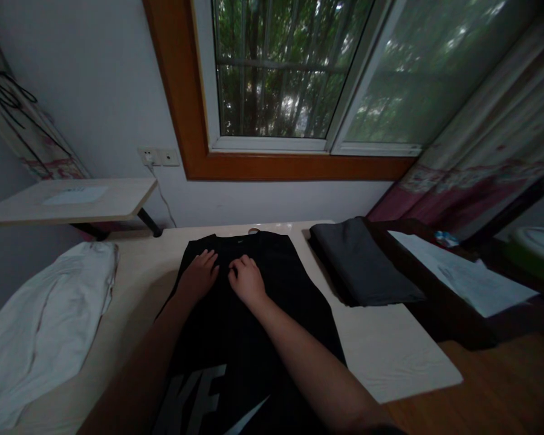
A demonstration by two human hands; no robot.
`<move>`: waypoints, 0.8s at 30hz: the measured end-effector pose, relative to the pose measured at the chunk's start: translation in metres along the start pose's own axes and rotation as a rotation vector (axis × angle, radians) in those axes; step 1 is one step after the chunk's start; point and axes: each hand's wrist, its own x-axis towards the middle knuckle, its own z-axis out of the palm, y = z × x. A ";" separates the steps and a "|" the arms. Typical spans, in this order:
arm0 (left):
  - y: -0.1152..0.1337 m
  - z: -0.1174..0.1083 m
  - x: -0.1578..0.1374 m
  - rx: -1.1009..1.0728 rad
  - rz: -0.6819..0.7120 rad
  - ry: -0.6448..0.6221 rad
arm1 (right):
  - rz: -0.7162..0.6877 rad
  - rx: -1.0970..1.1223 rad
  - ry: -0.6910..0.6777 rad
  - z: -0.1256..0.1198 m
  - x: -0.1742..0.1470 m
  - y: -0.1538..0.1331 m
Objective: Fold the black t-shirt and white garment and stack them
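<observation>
A black sleeveless top (pixel 299 308) lies spread on the pale table (pixel 372 344), its neckline toward the wall and a grey-white printed logo (pixel 199 393) at the near end. My left hand (pixel 200 273) rests flat on its upper left part, fingers stretched out. Just right of it, my right hand (pixel 247 279) presses on the fabric near the neckline with slightly bent fingers. Nothing is held in either hand. Where the cloth passes under my forearms it is hidden.
Left on the table lies a white garment (pixel 49 320), below a small raised shelf (pixel 118 199). Folded dark grey cloth (pixel 362 260) sits at the right. Beyond it, a paper sheet (pixel 466 275) lies on a dark surface. A window (pixel 290 72) is ahead.
</observation>
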 end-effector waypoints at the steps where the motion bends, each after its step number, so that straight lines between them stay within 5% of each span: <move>1: 0.003 -0.001 -0.001 0.007 -0.002 -0.011 | 0.001 -0.003 0.001 0.000 0.000 0.000; 10: 0.006 -0.011 -0.004 0.056 -0.037 -0.071 | -0.110 -0.047 -0.046 -0.014 -0.010 0.002; 18: 0.007 -0.013 -0.006 0.060 -0.038 -0.077 | -0.317 -0.146 -0.080 -0.050 -0.049 0.020; 24: 0.003 -0.015 -0.010 0.063 -0.051 -0.091 | -0.167 -0.324 0.009 -0.081 -0.077 0.061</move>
